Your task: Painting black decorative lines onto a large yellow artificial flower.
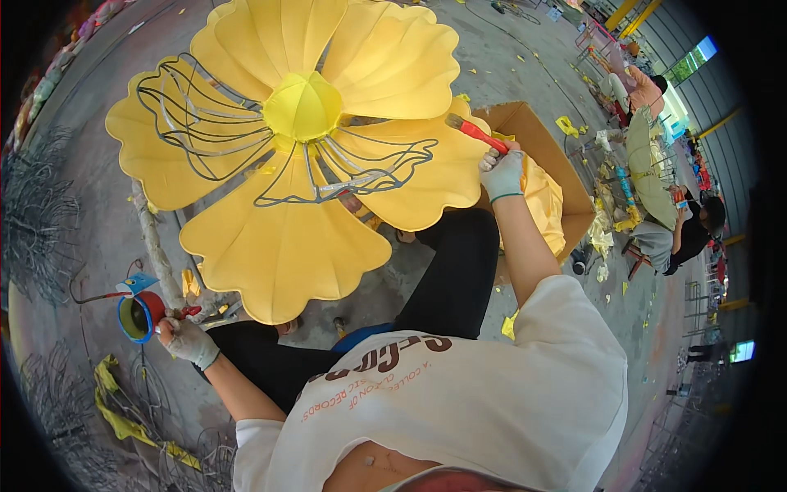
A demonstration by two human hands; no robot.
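A large yellow fabric flower [284, 254] with broad scalloped petals fills the upper middle. Its rounded yellow centre [302, 107] is ringed by bent dark wire frames [361, 168] lying over the petals. My right hand [502, 170], in a pale glove, grips a flat paintbrush [479, 134] by its red handle, bristles pointing left over the right petal's edge; whether they touch cannot be told. At lower left, my gloved left hand [190, 342] is closed at the side of a small red and blue pot [141, 316]. Something red [192, 312] shows beside its fingers.
An open cardboard box [566, 184] with yellow fabric inside stands at my right. Dark wire bundles [41, 213] lie far left, and yellow strips [123, 414] lie lower left. Two people [697, 230] sit working at the far right, among yellow scraps on the grey floor.
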